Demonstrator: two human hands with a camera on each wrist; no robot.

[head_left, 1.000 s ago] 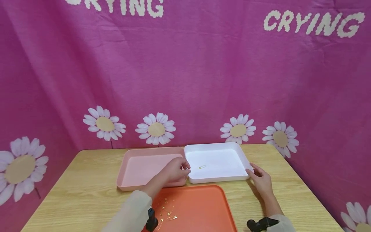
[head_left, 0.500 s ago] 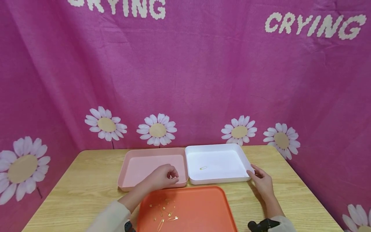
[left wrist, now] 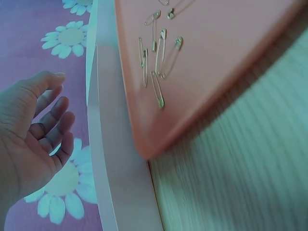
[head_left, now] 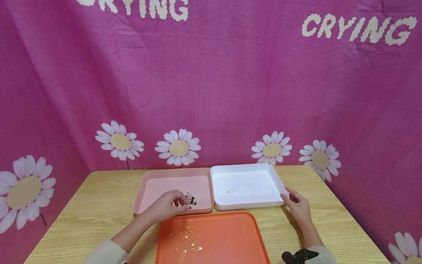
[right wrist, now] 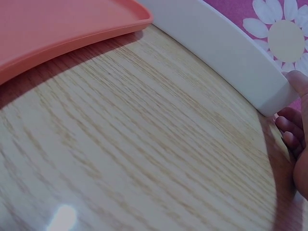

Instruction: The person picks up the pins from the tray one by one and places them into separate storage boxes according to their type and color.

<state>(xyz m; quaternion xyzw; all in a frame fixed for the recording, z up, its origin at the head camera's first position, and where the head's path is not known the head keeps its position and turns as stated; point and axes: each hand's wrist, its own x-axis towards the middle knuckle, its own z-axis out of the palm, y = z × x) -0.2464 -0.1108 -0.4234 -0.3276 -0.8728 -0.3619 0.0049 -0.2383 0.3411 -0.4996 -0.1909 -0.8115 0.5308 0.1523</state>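
My left hand (head_left: 168,205) hovers over the front of the pink tray (head_left: 141,190), its fingers loosely bent and holding nothing in the left wrist view. Just beyond its fingertips, several black safety pins (head_left: 190,200) lie in a small cluster inside that tray. On the right, my right hand (head_left: 298,209) holds the front right corner of the white tray (head_left: 250,205), thumb at the rim and the other fingers outside the wall. One gold safety pin (head_left: 231,191) lies on the white tray's floor.
An orange tray (head_left: 230,238) sits in front of the other two, with several gold safety pins (head_left: 196,249) scattered over its left half. All three trays stand on a wooden table (head_left: 95,205). A pink flowered cloth (head_left: 224,91) hangs behind the table.
My left hand has moved left from beside the white tray, across the pink tray. The black safety pins there have come into view. My right hand stays at the white tray's corner.
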